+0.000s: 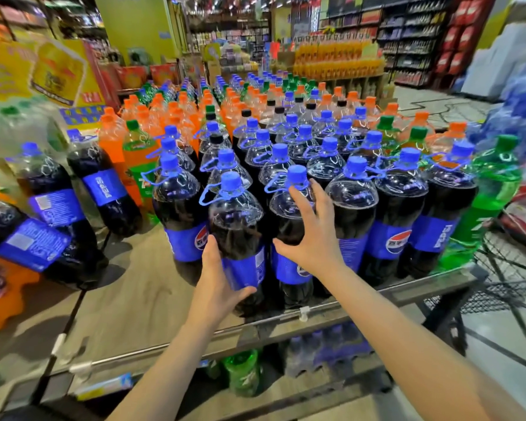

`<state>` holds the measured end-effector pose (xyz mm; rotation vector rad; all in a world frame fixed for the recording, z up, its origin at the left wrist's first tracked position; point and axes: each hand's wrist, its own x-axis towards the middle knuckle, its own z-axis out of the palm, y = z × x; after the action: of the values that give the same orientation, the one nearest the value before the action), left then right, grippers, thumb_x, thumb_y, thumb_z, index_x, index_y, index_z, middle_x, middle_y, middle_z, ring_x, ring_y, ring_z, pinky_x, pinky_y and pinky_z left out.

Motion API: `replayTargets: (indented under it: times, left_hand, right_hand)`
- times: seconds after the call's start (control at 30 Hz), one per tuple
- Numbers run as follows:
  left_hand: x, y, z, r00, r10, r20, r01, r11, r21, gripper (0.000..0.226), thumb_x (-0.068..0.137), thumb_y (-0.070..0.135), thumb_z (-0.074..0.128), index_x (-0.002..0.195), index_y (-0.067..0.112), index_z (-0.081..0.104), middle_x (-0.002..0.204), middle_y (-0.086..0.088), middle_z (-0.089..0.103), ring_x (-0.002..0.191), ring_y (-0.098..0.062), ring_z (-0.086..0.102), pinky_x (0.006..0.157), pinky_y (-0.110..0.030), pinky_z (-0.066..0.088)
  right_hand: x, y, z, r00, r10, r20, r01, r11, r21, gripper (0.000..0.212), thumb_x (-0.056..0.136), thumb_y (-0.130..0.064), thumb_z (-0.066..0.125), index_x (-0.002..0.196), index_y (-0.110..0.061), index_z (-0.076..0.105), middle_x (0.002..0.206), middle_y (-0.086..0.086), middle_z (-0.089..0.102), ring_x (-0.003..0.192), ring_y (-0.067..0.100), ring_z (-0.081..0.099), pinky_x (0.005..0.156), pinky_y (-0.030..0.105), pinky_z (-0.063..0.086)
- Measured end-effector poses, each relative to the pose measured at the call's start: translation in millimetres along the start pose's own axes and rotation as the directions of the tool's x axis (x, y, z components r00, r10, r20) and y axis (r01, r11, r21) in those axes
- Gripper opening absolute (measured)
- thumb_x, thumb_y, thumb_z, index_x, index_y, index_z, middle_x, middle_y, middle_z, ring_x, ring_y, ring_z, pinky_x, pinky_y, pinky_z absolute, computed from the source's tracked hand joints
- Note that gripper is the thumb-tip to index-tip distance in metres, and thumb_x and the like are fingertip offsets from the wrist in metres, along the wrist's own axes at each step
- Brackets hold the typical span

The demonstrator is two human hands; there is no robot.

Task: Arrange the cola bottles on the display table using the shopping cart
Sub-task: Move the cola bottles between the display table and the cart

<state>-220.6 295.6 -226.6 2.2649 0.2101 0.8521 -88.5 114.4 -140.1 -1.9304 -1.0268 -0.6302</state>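
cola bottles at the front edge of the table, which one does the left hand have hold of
The cola bottle standing nearest the table's front edge, left of centre. The left hand grips its blue label from the left; the right hand rests on the neighbouring bottle.

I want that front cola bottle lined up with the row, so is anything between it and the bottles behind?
Nothing visible. The front cola bottle, held by the left hand, stands at the table edge right against the row. The right hand rests on the neighbouring bottle.
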Motion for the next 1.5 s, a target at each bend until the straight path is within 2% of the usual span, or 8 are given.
replayTargets:
  times: [0.17,0.4,0.5,0.67,0.77,0.87,1.17,1.5]
  left_hand:
    - [-2,12,-4,1.0,0.011,0.011,-0.012,0.998,0.07,0.158,0.053,0.02,0.097,0.138,0.057,-0.031,0.157,0.008,-0.006,0.146,0.006,-0.007,0.12,-0.029,0.012]
    - [-25,28,-5,0.995,-0.087,0.041,0.073,0.961,0.266,0.126,0.076,0.034,0.083,0.15,0.014,-0.017,0.164,-0.008,-0.002,0.15,-0.024,0.016,0.106,-0.039,0.042]
    - [-44,28,-14,0.986,-0.066,0.151,-0.003,0.91,0.414,0.113,0.084,0.043,0.073,0.154,0.008,-0.007,0.164,-0.011,-0.002,0.15,-0.027,0.017,0.1,-0.042,0.049]
    - [-78,38,-30,0.925,-0.059,0.374,-0.171,0.817,0.55,0.09,0.081,0.068,0.029,0.148,0.01,0.041,0.155,-0.012,0.037,0.135,-0.027,0.046,0.096,-0.043,0.049]
    - [-102,39,-20,0.891,0.036,0.452,-0.319,0.759,0.567,0.07,0.081,0.06,0.038,0.121,0.011,0.068,0.125,-0.009,0.066,0.104,-0.027,0.068,0.077,-0.044,0.059]
    - [-123,56,-12,0.85,0.016,0.527,-0.364,0.742,0.563,0.063,0.082,0.058,0.041,0.115,0.013,0.069,0.115,-0.007,0.068,0.097,-0.027,0.069,0.076,-0.045,0.058]
    - [-169,99,22,0.815,-0.032,0.579,-0.4,0.691,0.602,0.062,0.083,0.062,0.037,0.11,0.018,0.072,0.109,-0.002,0.069,0.095,-0.021,0.069,0.073,-0.035,0.057]
    - [-172,227,187,0.803,0.053,0.594,-0.421,0.756,0.502,0.065,0.086,0.058,0.039,0.122,0.009,0.062,0.121,-0.01,0.061,0.102,-0.031,0.063,0.077,-0.04,0.053]
  right_hand:
    - [-2,4,1,1.0,-0.025,0.003,0.025,0.999,-0.027,0.092,0.07,-0.035,0.083,0.144,-0.032,0.028,0.156,0.013,0.011,0.146,0.017,0.001,0.116,0.038,0.015]
    - [-27,3,-7,0.993,-0.054,0.103,0.074,0.978,-0.195,0.103,0.079,-0.035,0.075,0.152,-0.025,0.002,0.158,0.009,-0.012,0.147,0.034,0.001,0.109,0.052,0.035]
    - [-62,5,-14,0.952,0.125,0.279,-0.051,0.964,-0.259,0.106,0.083,-0.038,0.07,0.151,-0.028,-0.011,0.158,0.011,-0.02,0.144,0.036,0.009,0.11,0.047,0.035]
    - [-136,11,-30,0.812,0.181,0.555,0.033,0.935,-0.353,0.069,0.091,-0.052,0.045,0.149,-0.017,0.031,0.159,0.011,0.016,0.142,0.031,0.025,0.115,0.046,0.025]
    - [-174,1,-51,0.798,0.192,0.571,-0.027,0.958,-0.284,0.06,0.092,-0.038,0.056,0.145,-0.016,0.038,0.154,0.008,0.03,0.14,0.026,0.031,0.115,0.042,0.026]
    - [-206,-1,-70,0.81,0.109,0.576,0.05,0.966,-0.253,0.06,0.086,-0.038,0.061,0.139,-0.013,0.048,0.144,0.011,0.046,0.131,0.029,0.044,0.11,0.047,0.036]
    - [-279,36,-144,0.663,0.355,0.66,-0.102,0.915,-0.39,0.087,0.076,-0.069,0.008,0.15,-0.028,0.024,0.154,0.0,0.028,0.143,0.018,0.024,0.115,0.041,0.02]
    - [-308,144,-291,0.643,0.363,0.674,-0.149,0.923,-0.356,0.057,0.095,-0.043,0.051,0.146,-0.023,0.034,0.149,0.004,0.037,0.137,0.024,0.032,0.112,0.043,0.027]
